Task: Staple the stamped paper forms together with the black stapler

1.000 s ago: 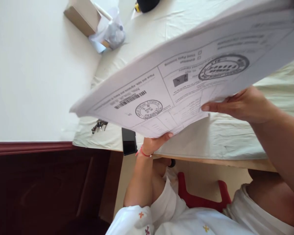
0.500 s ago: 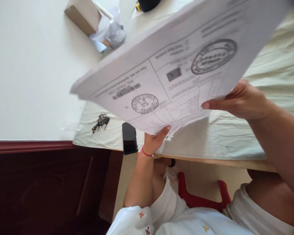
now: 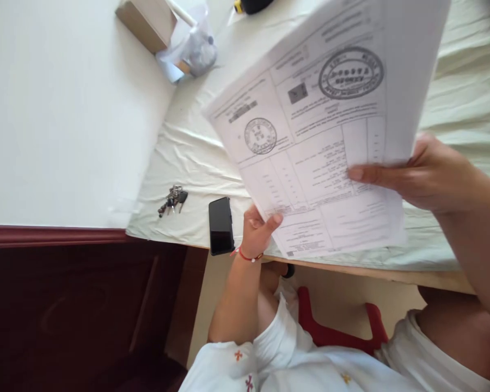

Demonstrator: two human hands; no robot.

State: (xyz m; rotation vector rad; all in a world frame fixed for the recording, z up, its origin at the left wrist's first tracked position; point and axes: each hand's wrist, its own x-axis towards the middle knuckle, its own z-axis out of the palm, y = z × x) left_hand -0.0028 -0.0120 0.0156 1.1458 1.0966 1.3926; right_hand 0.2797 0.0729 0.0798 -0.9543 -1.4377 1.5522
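Papers: we hold a white printed paper form with two round ink stamps [image 3: 322,158] lifted at a tilt above the pale green cloth-covered table [image 3: 188,158], our landmark here; we cannot tell how many sheets.
Left hand: our left hand [image 3: 258,231] is closed on the form's lower left corner — thumb on the printed face, fingers behind it — over the table's near edge.
Right hand: our right hand [image 3: 428,174] grips the form's right side, thumb stretched flat across the print, the other fingers hidden behind the paper.
Phone: a black rectangular phone [image 3: 221,225] lies on the table's near edge, just left of our left hand.
Keys: a bunch of metal keys [image 3: 172,198] rests on the table's near left corner, beside the phone.
Far corner: a brown cardboard box [image 3: 147,22] and a clear plastic bag [image 3: 196,46] — touching each other.
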